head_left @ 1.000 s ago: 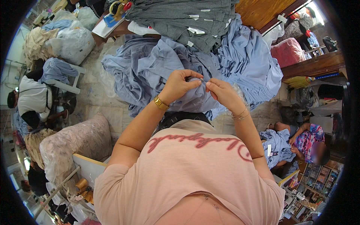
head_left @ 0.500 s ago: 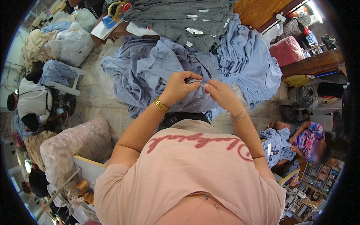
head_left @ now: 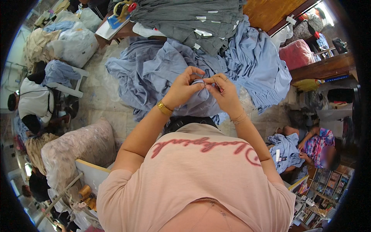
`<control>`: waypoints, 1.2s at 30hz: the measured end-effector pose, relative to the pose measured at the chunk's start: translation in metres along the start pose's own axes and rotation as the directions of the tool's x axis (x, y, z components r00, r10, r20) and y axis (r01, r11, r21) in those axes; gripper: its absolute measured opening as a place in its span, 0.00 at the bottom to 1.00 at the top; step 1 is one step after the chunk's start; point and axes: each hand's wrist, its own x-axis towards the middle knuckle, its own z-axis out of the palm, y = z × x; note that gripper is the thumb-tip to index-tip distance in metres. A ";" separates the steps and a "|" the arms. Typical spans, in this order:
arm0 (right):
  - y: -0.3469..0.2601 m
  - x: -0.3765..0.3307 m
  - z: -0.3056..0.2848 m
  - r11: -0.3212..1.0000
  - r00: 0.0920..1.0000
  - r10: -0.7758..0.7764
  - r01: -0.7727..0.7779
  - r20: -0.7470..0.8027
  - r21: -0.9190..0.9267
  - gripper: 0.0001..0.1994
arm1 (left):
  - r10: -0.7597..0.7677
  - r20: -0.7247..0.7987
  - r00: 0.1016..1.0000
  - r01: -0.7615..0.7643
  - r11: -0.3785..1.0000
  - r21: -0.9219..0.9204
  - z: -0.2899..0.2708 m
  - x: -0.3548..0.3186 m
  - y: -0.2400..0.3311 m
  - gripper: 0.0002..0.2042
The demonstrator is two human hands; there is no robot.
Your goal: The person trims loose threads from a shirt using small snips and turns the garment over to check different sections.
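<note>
Both my hands meet in front of my chest over a light blue garment [head_left: 193, 102] that hangs down to a heap on the floor. My left hand [head_left: 184, 88], with a gold bracelet on the wrist, pinches a fold of the blue cloth. My right hand [head_left: 224, 92] touches the same fold and holds a small thin metal tool between its fingers; what kind of tool it is I cannot tell. My pink shirt fills the lower part of the view.
A big pile of blue garments [head_left: 255, 62] spreads on the floor, with grey garments [head_left: 193, 19] behind it. One person sits at the left [head_left: 34, 102] and another at the right [head_left: 317, 145] with blue cloth. A pink stuffed sack [head_left: 73, 147] lies at lower left.
My hands have drawn closer together on the blue fold and shifted slightly. The cloth pile and the people nearby look the same.
</note>
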 end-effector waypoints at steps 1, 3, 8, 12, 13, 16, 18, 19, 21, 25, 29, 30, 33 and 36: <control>0.002 0.000 0.001 0.999 1.000 -0.017 0.018 -0.021 0.046 0.07 | -0.026 0.021 0.999 0.027 0.999 -0.034 -0.003 -0.001 0.001 0.18; 0.004 0.001 0.002 0.999 0.999 -0.030 0.031 -0.028 0.031 0.05 | -0.048 0.042 0.998 0.051 0.995 -0.084 -0.005 -0.002 0.001 0.19; 0.008 -0.001 0.011 0.995 0.995 0.028 -0.019 -0.095 0.095 0.05 | -0.041 0.052 0.998 0.048 0.987 -0.152 -0.005 -0.002 -0.002 0.18; 0.007 -0.002 0.016 0.928 0.964 0.245 -0.202 -0.104 0.314 0.07 | -0.077 0.009 0.997 0.077 0.994 -0.074 -0.001 -0.003 0.009 0.15; 0.006 -0.002 0.016 0.872 0.940 0.330 -0.271 -0.081 0.407 0.07 | -0.069 0.001 0.998 0.069 0.997 -0.035 -0.001 -0.003 0.010 0.15; 0.011 -0.003 0.016 0.828 0.901 0.424 -0.346 -0.089 0.440 0.09 | -0.051 -0.023 0.998 0.052 0.998 0.039 0.001 -0.002 0.008 0.14; 0.014 -0.003 0.015 0.813 0.896 0.437 -0.356 -0.078 0.461 0.10 | -0.041 -0.043 0.998 0.045 0.995 0.090 0.002 -0.002 0.008 0.14; 0.015 -0.003 0.015 0.805 0.894 0.443 -0.361 -0.072 0.471 0.10 | -0.035 -0.055 0.998 0.042 0.991 0.125 0.003 -0.002 0.008 0.14; 0.014 -0.004 0.016 0.802 0.889 0.452 -0.367 -0.077 0.471 0.10 | -0.020 -0.085 0.996 0.036 0.983 0.181 0.004 -0.002 0.007 0.13; 0.014 -0.004 0.016 0.792 0.883 0.465 -0.383 -0.064 0.475 0.10 | 0.018 -0.155 0.988 0.018 0.974 0.228 0.007 -0.002 0.004 0.11; 0.009 -0.003 0.011 0.703 0.854 0.519 -0.452 0.038 0.549 0.11 | -0.003 -0.181 0.983 0.029 0.990 0.140 0.007 -0.002 0.002 0.11; 0.006 -0.002 0.008 0.648 0.841 0.536 -0.467 0.076 0.602 0.12 | -0.003 -0.182 0.983 0.032 0.987 0.156 0.006 -0.002 0.001 0.11; -0.005 -0.003 -0.001 0.589 0.840 0.527 -0.471 0.130 0.656 0.15 | -0.006 -0.181 0.983 0.039 0.983 0.178 0.004 -0.001 0.000 0.11; -0.010 -0.007 -0.012 0.645 0.830 0.505 -0.546 0.238 0.535 0.16 | -0.022 -0.174 0.985 0.053 0.984 0.172 0.003 -0.001 0.002 0.11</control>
